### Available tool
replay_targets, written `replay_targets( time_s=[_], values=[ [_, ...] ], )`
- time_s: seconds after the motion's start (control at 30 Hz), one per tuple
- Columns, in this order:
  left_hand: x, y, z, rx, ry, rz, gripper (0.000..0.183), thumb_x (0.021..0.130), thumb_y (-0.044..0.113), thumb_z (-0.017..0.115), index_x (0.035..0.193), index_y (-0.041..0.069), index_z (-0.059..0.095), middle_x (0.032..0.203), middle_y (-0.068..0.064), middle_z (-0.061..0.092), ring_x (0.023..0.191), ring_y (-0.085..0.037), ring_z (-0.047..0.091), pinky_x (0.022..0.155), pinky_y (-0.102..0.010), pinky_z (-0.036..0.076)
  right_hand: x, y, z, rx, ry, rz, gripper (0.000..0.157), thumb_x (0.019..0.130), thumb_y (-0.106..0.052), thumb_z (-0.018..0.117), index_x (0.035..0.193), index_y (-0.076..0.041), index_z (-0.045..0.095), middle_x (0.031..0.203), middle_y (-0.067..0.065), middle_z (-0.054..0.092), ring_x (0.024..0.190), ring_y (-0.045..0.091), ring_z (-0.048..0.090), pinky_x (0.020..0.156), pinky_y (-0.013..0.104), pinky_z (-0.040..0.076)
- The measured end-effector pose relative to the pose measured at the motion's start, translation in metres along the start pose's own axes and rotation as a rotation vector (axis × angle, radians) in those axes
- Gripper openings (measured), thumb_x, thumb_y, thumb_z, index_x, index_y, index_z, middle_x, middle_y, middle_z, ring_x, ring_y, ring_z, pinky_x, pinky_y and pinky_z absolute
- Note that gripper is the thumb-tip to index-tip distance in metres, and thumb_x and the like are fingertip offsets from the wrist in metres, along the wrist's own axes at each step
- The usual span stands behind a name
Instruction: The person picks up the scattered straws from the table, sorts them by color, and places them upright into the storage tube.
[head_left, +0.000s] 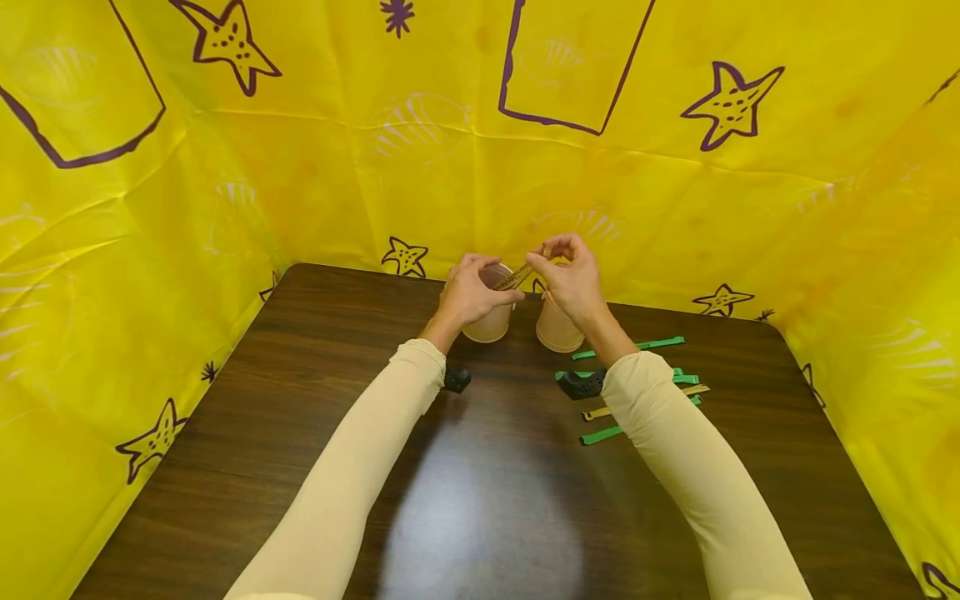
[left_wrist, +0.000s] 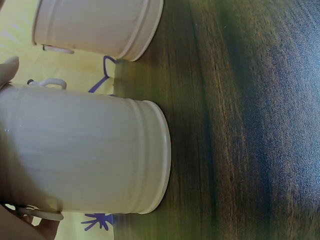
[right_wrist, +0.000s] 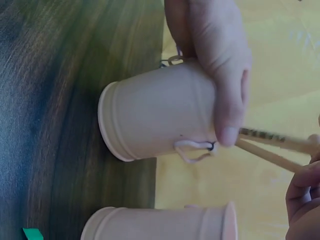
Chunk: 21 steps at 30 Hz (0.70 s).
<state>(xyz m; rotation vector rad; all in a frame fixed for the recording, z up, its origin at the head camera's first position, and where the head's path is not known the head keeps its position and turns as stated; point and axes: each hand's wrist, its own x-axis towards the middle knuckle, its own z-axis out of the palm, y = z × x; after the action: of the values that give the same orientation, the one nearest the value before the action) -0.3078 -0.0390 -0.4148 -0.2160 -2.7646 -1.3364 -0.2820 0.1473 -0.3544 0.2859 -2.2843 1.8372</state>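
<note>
Two pale pink-beige pails with small side loops stand side by side near the table's back edge. My left hand (head_left: pixel 472 293) grips the left pail (head_left: pixel 489 327) around its rim, the thumb on the near side. My right hand (head_left: pixel 576 282) is raised above the right pail (head_left: pixel 558 327) and pinches slim tan printed strips (head_left: pixel 519 277). They slant down to the left pail's mouth; in the right wrist view two strip lengths (right_wrist: pixel 272 159) show, one with dark print. Whether they are separate or one folded piece, I cannot tell. The left pail's inside is mostly hidden.
Several green strips (head_left: pixel 660 342) and a tan strip (head_left: pixel 597 413) lie on the dark wooden table (head_left: pixel 315 400), partly under my right forearm. A yellow patterned cloth (head_left: pixel 315 183) rises behind the table and along both sides.
</note>
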Motion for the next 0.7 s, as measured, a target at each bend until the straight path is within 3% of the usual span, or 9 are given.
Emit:
replay_targets(
  time_s=[0.03, 0.23, 0.37, 0.53, 0.7],
  values=[
    [0.000, 0.000, 0.000, 0.003, 0.000, 0.000, 0.085, 0.074, 0.061, 0.084, 0.144, 0.021, 0.058, 0.148, 0.001, 0.048, 0.140, -0.030, 0.041, 0.111, -0.053, 0.042, 0.000, -0.001, -0.002, 0.009, -0.002, 0.004, 0.030, 0.092, -0.017, 0.077, 0.112, -0.005, 0.058, 0.097, -0.012, 0.066, 0.092, 0.008, 0.060, 0.075, 0.016, 0.050],
    [0.000, -0.001, 0.001, -0.010, 0.003, 0.008, 0.085, 0.074, 0.058, 0.086, 0.144, 0.020, 0.058, 0.146, 0.000, 0.049, 0.140, -0.030, 0.042, 0.111, -0.052, 0.041, -0.005, -0.005, -0.023, -0.006, 0.006, 0.044, 0.035, 0.092, -0.024, 0.077, 0.117, -0.010, 0.057, 0.102, -0.010, 0.064, 0.065, 0.005, 0.059, 0.061, 0.018, 0.050],
    [0.001, -0.002, 0.001, -0.017, 0.007, 0.013, 0.083, 0.074, 0.055, 0.087, 0.143, 0.019, 0.059, 0.146, 0.000, 0.049, 0.140, -0.031, 0.043, 0.111, -0.052, 0.041, -0.012, -0.007, -0.041, -0.046, 0.020, 0.031, 0.033, 0.092, -0.022, 0.077, 0.116, -0.011, 0.058, 0.102, -0.010, 0.064, 0.057, 0.003, 0.055, 0.057, 0.018, 0.049],
    [0.001, -0.002, 0.001, -0.032, 0.014, 0.019, 0.082, 0.074, 0.053, 0.088, 0.143, 0.018, 0.059, 0.145, 0.000, 0.050, 0.139, -0.031, 0.043, 0.111, -0.053, 0.041, -0.027, -0.007, -0.062, -0.210, -0.028, -0.020, 0.037, 0.092, -0.018, 0.077, 0.119, -0.003, 0.058, 0.107, 0.000, 0.067, 0.064, 0.003, 0.051, 0.057, 0.017, 0.041],
    [0.001, -0.001, 0.000, -0.027, 0.010, 0.014, 0.084, 0.073, 0.058, 0.087, 0.143, 0.020, 0.059, 0.146, 0.001, 0.050, 0.139, -0.031, 0.043, 0.110, -0.054, 0.041, -0.046, -0.008, -0.080, -0.408, -0.148, -0.080, 0.035, 0.092, -0.018, 0.077, 0.118, -0.001, 0.062, 0.109, 0.013, 0.070, 0.061, 0.005, 0.048, 0.054, 0.018, 0.039]
  ],
)
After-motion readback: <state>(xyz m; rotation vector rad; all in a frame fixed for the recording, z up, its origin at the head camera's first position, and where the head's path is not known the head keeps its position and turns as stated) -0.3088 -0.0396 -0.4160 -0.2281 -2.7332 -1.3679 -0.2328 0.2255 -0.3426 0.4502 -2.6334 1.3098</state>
